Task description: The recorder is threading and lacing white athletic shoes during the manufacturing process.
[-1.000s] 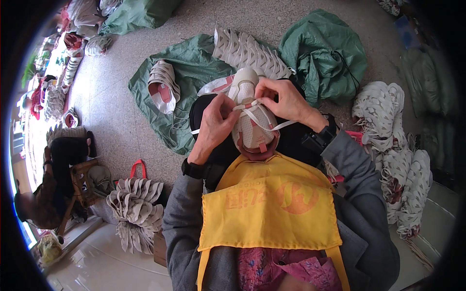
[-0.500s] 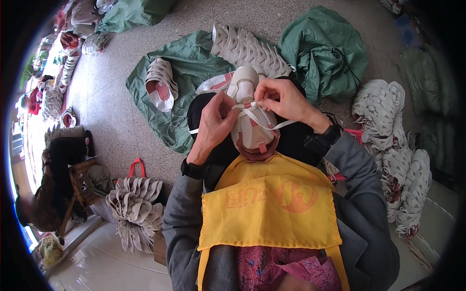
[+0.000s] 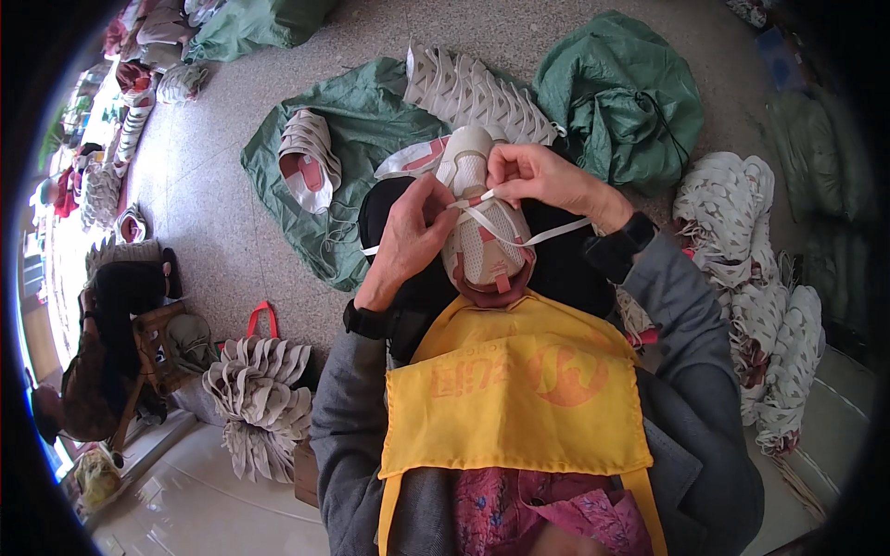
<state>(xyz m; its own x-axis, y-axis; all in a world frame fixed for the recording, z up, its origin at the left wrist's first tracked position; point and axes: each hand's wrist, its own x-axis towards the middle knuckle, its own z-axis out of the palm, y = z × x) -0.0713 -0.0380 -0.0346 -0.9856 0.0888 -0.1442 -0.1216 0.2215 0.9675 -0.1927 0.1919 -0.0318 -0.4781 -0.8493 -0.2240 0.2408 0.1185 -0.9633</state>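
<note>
On my lap lies a cream and pink shoe upper (image 3: 479,255), its toe pointing away from me and its pink-lined heel opening against the apron. A white shoelace (image 3: 482,223) runs across its top and trails to both sides. My left hand (image 3: 415,225) is closed at the left edge of the upper, its thumb and forefinger pinching the lace. From the right, my right hand (image 3: 538,178) is closed too, pinching the lace tip just above the upper. A yellow apron (image 3: 519,389) covers my front.
Green sacks (image 3: 616,102) lie ahead on the speckled floor, with a stack of nested uppers (image 3: 475,97) and a smaller stack (image 3: 309,162). More bundled uppers stand on the right (image 3: 728,213) and left (image 3: 260,403). A person (image 3: 102,352) sits at far left.
My right hand has shifted slightly right and drawn the lace tip a little out from the upper. The trailing lace at right now stretches farther out. My left hand has barely moved.
</note>
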